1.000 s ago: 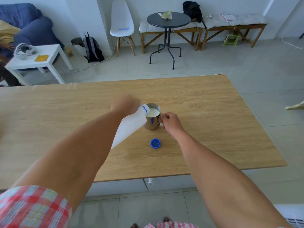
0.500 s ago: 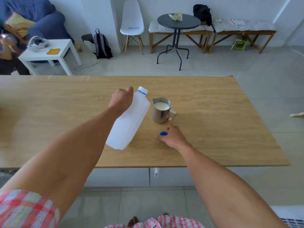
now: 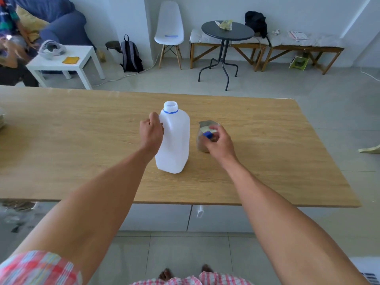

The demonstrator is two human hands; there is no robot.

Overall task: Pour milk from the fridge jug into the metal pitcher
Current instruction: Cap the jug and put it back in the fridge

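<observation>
The white plastic milk jug [image 3: 174,140] stands upright on the wooden table [image 3: 82,140], its mouth uncapped with a blue ring around the neck. My left hand [image 3: 151,133] grips the jug's handle. To its right stands the metal pitcher [image 3: 202,138] with milk inside, partly hidden behind my right hand [image 3: 219,144]. My right hand pinches the small blue cap [image 3: 208,135] in front of the pitcher, lifted off the table.
Beyond the table's far edge are a round dark table [image 3: 227,30], a white chair [image 3: 169,29], wooden benches [image 3: 298,44], a backpack [image 3: 130,54] and a white side table [image 3: 61,60]. A person sits at the far left [image 3: 10,48].
My left hand brought the jug from pouring to upright on the table. My right hand let go of the pitcher handle, picked the blue cap off the table and raised it.
</observation>
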